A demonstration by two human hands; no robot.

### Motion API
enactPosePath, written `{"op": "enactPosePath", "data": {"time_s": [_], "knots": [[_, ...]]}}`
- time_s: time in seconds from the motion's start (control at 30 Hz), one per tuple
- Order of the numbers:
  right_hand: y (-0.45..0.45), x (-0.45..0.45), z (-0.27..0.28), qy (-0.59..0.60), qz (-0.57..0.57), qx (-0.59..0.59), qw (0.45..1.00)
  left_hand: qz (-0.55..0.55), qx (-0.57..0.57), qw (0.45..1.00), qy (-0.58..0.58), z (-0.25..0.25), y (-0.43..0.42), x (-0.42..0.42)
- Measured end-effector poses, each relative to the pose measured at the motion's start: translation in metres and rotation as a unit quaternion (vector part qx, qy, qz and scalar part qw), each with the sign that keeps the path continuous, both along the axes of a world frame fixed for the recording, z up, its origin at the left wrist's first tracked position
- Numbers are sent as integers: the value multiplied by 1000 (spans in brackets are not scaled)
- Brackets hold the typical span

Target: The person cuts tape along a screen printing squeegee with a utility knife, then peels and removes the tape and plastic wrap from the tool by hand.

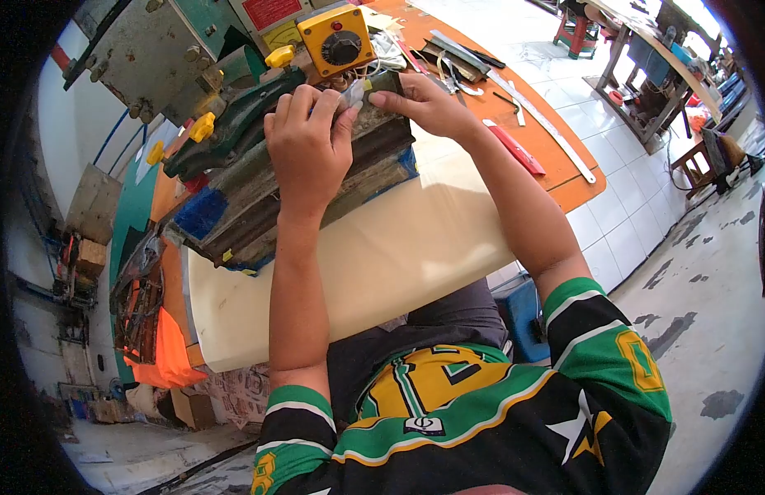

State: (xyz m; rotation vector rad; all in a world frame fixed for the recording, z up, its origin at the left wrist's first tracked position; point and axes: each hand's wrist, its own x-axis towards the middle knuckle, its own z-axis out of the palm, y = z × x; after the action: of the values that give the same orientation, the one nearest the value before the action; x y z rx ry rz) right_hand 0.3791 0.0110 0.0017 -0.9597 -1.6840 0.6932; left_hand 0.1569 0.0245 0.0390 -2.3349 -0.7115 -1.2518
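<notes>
My left hand [310, 136] is over the top of a long, worn metal machine bed [300, 181], its fingers pinched on a small translucent plastic piece [353, 94]. Close by on the right, my right hand [428, 106] is curled at the bed's far end, thumb pointing toward the plastic piece. What its fingers grip is hidden. A bit of yellow [368, 85] shows between the two thumbs. Blue tape [201, 213] is stuck on the bed's left end. Just behind my hands stands a yellow control box [336, 41] with a black dial.
A cream sheet [382, 264] covers the near side of the orange table [576, 157]. Steel rulers [556, 136], a red-handled tool [514, 148] and several small tools lie at right. Dark green machine parts [234, 124] with yellow knobs rise at left. Orange cloth [164, 355] hangs at the left edge.
</notes>
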Motion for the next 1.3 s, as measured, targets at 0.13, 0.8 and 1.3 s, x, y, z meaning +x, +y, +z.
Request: {"op": "enactPosePath", "data": {"time_s": [0.13, 0.8, 1.3], "knots": [[-4, 3, 5, -53, -24, -3, 998, -10, -39, 999, -5, 1, 1, -2], [12, -11, -13, 89, 27, 4, 996, -43, -25, 997, -51, -4, 6, 0], [18, -2, -22, 47, 26, 10, 998, -207, -280, 914, -209, 4, 2, -4]]}}
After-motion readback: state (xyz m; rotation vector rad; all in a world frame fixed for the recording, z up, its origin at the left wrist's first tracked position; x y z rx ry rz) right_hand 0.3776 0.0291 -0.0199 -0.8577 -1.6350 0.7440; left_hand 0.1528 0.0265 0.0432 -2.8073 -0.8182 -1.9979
